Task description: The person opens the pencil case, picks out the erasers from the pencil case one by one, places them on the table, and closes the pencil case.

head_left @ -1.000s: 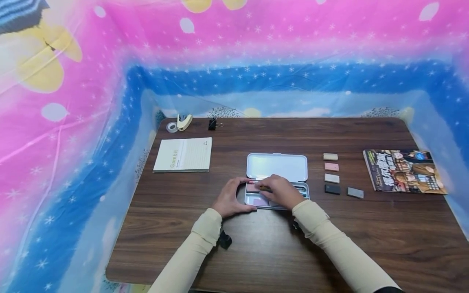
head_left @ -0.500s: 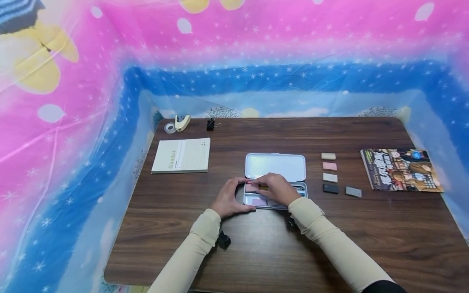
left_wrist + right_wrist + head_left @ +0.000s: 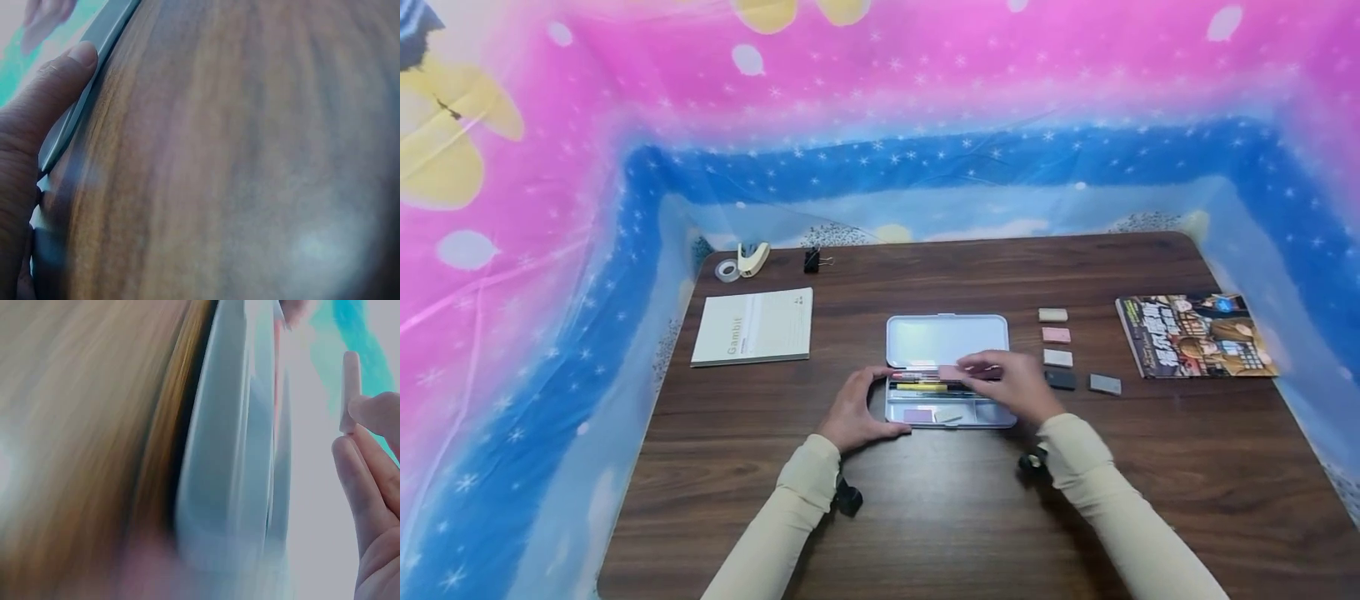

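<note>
The right hand pinches a pink eraser above the open pencil case at the bench centre. The left hand grips the case's 9 o'clock end, thumb along its edge.

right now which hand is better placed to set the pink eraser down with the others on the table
The right hand: it already pinches the pink eraser over the open case, and the loose erasers lie on its side. The left hand grips the case's left edge.
</note>
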The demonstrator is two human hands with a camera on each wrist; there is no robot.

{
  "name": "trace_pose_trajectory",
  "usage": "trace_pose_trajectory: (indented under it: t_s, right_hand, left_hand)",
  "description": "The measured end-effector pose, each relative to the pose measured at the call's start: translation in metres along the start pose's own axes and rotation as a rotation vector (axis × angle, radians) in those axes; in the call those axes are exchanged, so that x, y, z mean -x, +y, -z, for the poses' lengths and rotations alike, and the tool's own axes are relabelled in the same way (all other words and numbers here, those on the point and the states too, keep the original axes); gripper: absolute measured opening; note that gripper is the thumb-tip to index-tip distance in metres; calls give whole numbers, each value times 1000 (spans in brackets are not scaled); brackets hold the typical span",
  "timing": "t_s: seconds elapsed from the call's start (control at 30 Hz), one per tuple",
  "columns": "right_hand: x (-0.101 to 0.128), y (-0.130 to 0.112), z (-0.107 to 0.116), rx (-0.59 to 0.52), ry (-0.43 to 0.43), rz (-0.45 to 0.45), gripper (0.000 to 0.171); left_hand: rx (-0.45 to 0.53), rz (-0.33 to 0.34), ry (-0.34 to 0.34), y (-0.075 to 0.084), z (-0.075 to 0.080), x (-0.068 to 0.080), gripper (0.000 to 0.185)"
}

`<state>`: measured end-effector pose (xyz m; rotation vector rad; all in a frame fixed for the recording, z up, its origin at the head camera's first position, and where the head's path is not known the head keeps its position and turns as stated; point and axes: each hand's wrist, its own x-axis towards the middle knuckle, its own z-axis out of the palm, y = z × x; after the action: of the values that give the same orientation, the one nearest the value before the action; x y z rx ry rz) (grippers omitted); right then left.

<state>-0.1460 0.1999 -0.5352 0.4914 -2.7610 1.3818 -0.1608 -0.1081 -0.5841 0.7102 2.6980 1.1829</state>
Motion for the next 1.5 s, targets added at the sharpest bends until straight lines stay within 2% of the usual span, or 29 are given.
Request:
trace_pose_trajectory:
  t_s: [0.13,0.3,0.4,0.53,0.73,1.03,1.23,1.37,1.5]
  right_hand:
    - [38,31,40,41,105,-10,28]
    - [87,67,83,101,196,-125,26]
    - [106,84,98,134,208,-196,25]
    - [116,100,107,124,195,-245,24]
    - [116,111,106,78,186,-301,25]
    - [118,111,103,43,188,-304,30]
    - [127,89,101,82,282,-321,31]
    - [117,62,81,106,332,-221,25]
    - [88,31,49,96,234,-69,26]
  left_hand:
    - [-6,-9,19,0,3,1,94]
    - [-5,1,35,-1,8,3,95]
    - [-3,16,42,-3,10,5,96]
    - [-6,33,40,-5,11,7,96]
    - [-10,49,23,-6,11,8,97]
    - [-14,63,22,-6,10,8,96]
    - [-33,52,1,-2,6,4,97]
    - [-38,25,-9,0,3,0,97]
    - [-35,3,-2,1,-1,-2,95]
